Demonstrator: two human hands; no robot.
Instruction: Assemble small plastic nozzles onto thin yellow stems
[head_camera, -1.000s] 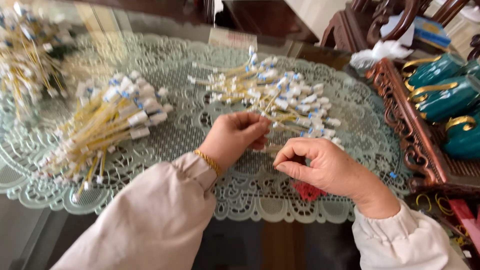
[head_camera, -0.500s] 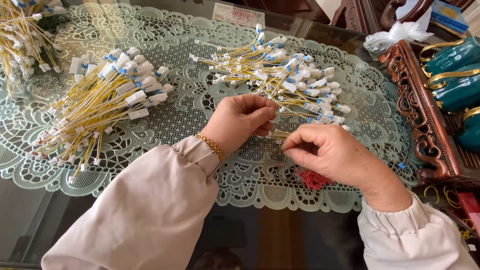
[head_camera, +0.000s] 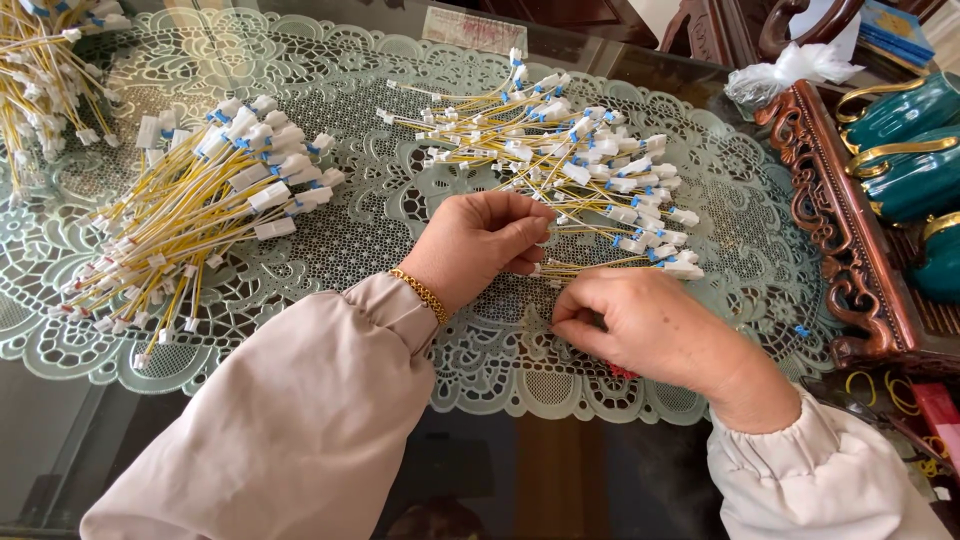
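Head view: left hand (head_camera: 480, 240) and right hand (head_camera: 640, 320) both pinch one thin yellow wire w/ white plug (head_camera: 600, 265), axis 9-to-3 o'clock; loose wire pile (head_camera: 570, 160) at 12.

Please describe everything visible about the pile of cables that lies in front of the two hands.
The pile of cables is a loose heap of thin yellow wires with white plastic connectors, some marked blue. They lie crisscrossed on the lace mat. The left hand and right hand pinch wires at its near edge.
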